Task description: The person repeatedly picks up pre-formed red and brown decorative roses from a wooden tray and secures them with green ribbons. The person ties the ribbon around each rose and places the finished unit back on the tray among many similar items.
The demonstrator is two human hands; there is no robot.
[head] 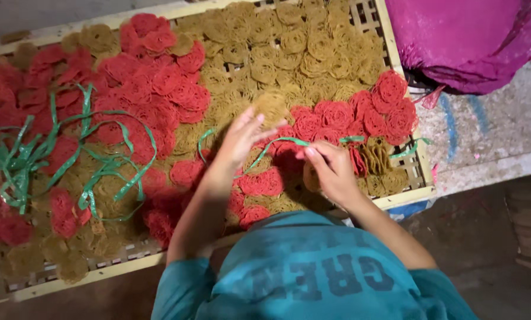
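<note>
Green plastic strip being stretched between our two hands over the bamboo tray.

We are pinching the strip in our right hand, thumb and fingertips closed together on it just above a small stack of tan lacy crackers that are standing on edge. Our left hand is hovering over the tray with fingers spread apart; the strip is running under it, and we cannot tell whether it is gripping it. Red crackers and tan ones are lying all around both hands, covering the tray. A loose bundle of green strips is lying well apart at the far left. A magenta cloth bag is sitting just beyond the tray's corner.
</note>
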